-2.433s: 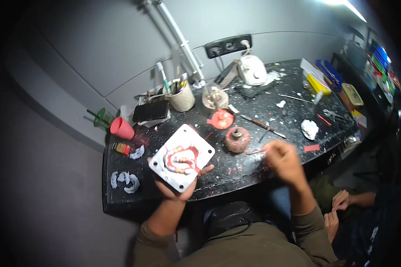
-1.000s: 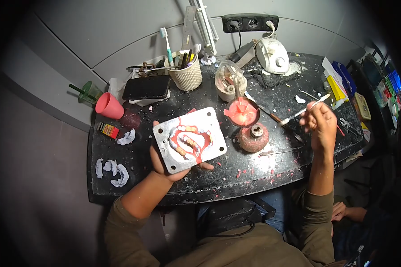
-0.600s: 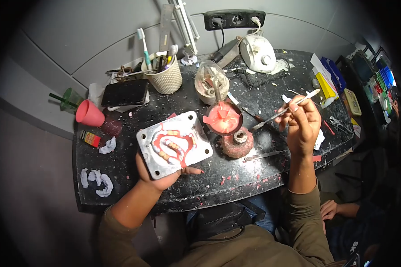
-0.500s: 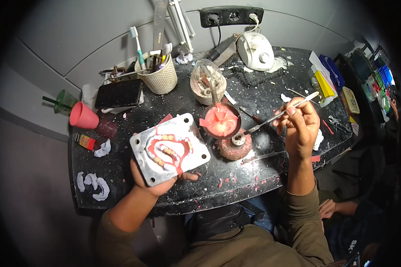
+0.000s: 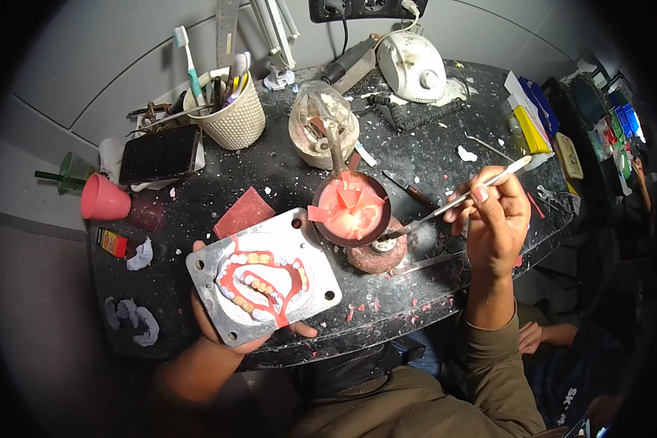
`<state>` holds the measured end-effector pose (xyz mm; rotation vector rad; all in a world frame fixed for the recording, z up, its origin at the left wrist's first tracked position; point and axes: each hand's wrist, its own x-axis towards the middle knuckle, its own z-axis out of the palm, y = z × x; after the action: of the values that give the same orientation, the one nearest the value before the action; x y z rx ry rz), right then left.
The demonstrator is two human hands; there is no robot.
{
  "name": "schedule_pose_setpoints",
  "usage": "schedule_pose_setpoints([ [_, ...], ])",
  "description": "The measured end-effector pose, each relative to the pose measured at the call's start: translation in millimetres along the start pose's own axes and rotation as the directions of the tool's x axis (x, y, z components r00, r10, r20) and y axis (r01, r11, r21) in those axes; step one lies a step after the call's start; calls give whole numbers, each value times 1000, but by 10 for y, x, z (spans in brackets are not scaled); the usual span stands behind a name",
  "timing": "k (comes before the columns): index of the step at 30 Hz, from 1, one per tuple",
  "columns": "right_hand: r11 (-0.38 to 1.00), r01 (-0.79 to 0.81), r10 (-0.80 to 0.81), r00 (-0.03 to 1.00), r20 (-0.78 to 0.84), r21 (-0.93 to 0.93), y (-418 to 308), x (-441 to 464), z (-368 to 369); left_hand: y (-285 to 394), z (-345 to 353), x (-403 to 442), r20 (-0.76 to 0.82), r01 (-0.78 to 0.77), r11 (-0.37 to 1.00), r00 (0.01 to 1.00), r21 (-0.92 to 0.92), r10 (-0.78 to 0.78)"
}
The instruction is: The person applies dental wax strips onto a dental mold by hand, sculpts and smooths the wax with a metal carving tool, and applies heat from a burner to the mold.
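Note:
My left hand is closed around the underside of a metal dental flask, its thumb showing at the near edge. In the flask's white plaster stand curved rows of teeth with red wax around them. Between the fingers of my right hand is a wax spatula, slanting down to the left. The spatula's tip is by the top of a round, pinkish burner. A small pan of melting pink wax, with unmelted pieces in it, sits just beyond the burner top, partly covering it.
A pink wax sheet lies behind the flask. Further back are a cup of tools, a glass-like container and a white control box. A knife lies right of the pan. Another person's hand shows at lower right.
The view has shifted so that most things sit further left and look larger. The flask is still in my left hand, and the spatula tip stays close to the burner top.

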<state>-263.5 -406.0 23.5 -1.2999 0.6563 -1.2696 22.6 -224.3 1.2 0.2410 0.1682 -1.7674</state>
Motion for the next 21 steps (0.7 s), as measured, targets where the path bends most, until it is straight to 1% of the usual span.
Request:
schedule_pose_setpoints([
  [1, 1000, 13, -13, 1000, -10, 4, 4, 9, -11, 15, -26, 5, -1, 4, 1000, 1000, -4, -4],
  [3, 1000, 21, -21, 999, -25, 3, 10, 19, -31, 47, -92, 10, 8, 23, 990, 1000, 136, -24],
  [4, 1000, 19, -18, 999, -27, 20, 9, 27, -38, 32, -87, 17, 6, 28, 991, 1000, 133, -29],
  [6, 999, 14, -13, 999, -33, 36, 7, 30, -52, -1, -40, 16, -29, -30, 998, 999, -50, 29],
  [7, 999, 8, -8, 1000, -19, 41, 8, 27, -57, -6, -33, 12, -36, -40, 996, 999, -81, 38],
  [11, 997, -7, 5, 1000, 22, 80, 27, 28, -86, 33, -57, 12, -31, -6, 1000, 1000, -14, 6],
  [13, 996, -4, 2, 999, 32, 85, 34, 27, -95, 24, -32, -6, -80, -55, 990, 996, -131, 44],
  [17, 996, -12, 6, 998, 62, 88, 39, 16, -100, 18, -4, 1, -123, -62, 980, 992, -189, 39],
  [20, 996, -9, 3, 997, 71, 83, 52, 17, -109, 53, -51, -6, -102, -55, 985, 994, -163, 39],
  [21, 997, -9, 4, 998, 70, 82, 51, 17, -108, 62, -64, 0, -92, -35, 994, 995, -101, 26],
])
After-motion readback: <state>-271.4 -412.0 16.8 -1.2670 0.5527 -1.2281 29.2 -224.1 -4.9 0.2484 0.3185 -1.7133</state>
